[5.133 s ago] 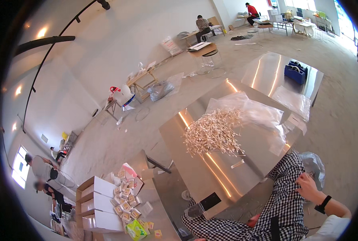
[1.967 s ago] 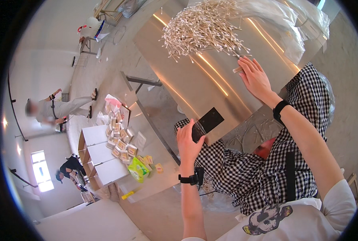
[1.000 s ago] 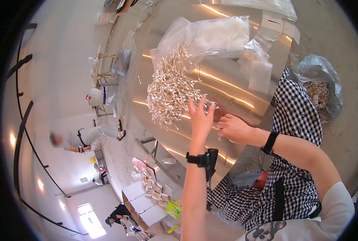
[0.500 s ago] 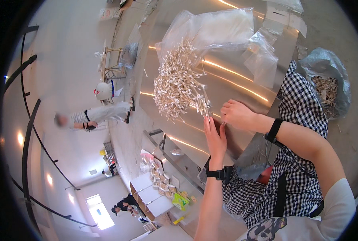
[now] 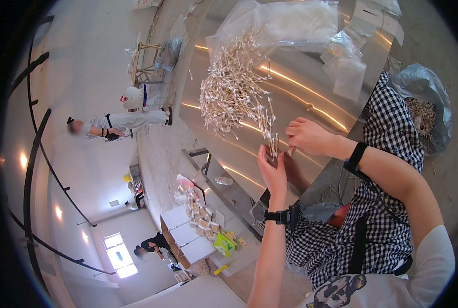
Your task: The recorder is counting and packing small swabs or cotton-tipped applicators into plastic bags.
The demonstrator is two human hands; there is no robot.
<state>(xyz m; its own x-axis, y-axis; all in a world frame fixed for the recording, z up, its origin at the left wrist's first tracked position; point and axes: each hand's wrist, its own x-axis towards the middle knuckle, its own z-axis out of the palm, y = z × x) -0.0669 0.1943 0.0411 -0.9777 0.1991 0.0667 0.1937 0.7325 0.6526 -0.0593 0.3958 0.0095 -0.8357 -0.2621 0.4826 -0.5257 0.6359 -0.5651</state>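
A big heap of cotton swabs [image 5: 231, 87] with pale sticks and white tips lies on the shiny metal tabletop [image 5: 301, 90]. At its lower edge my left hand [image 5: 273, 172] is closed around a few cotton swabs [image 5: 273, 143], their tips poking up between thumb and fingers. Just to the right, my right hand [image 5: 311, 137] is curled with its fingertips pressed together on a small bunch of swab sticks [image 5: 290, 151]. A narrow gap separates the two hands. Part of what the right fingers grip is hidden behind them.
Clear plastic bags [image 5: 296, 23] lie beyond the heap, more [image 5: 344, 66] to the right. An open grey bag [image 5: 429, 102] on the floor holds more swabs. Left of me, another table carries small packs [image 5: 203, 220] and a carton [image 5: 185, 238]. Another person [image 5: 121, 126] stands farther left.
My right hand has shifted slightly, and swab sticks now show at its fingertips. The left fingers have opened a little around their swabs. The view has shifted slightly.
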